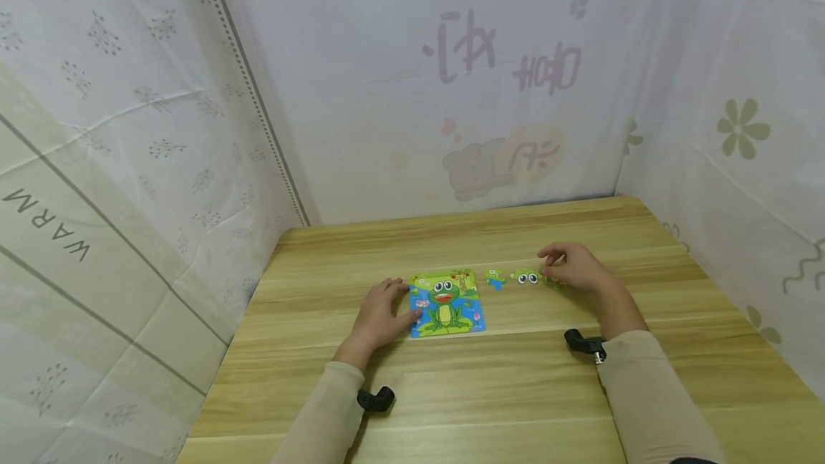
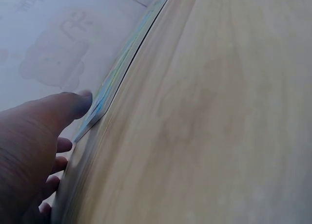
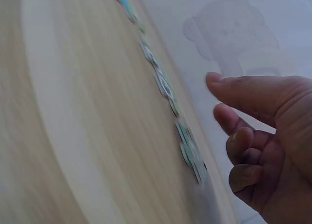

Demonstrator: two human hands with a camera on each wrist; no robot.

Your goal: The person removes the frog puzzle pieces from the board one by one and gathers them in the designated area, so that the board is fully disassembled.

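Note:
A square frog jigsaw puzzle (image 1: 445, 304) lies flat on the table, showing a green frog on blue and green. My left hand (image 1: 380, 312) is at its left side, fingers along the edge and thumb at the lower left. In the left wrist view the thumb (image 2: 73, 106) reaches the board's corner (image 2: 100, 109). My right hand (image 1: 576, 267) hovers by a row of loose puzzle pieces, its fingers loosely bent with nothing between them. The row has a green and blue piece (image 1: 495, 279), a piece with the frog's eyes (image 1: 527, 277) and a green piece (image 3: 190, 146) partly hidden by this hand in the head view.
The wooden table (image 1: 503, 392) meets a printed cloth (image 1: 399, 92) along its back edge. More cloth hangs at the left and right. A black wrist mount (image 1: 377, 399) sits on the left sleeve, another mount (image 1: 585, 344) on the right one.

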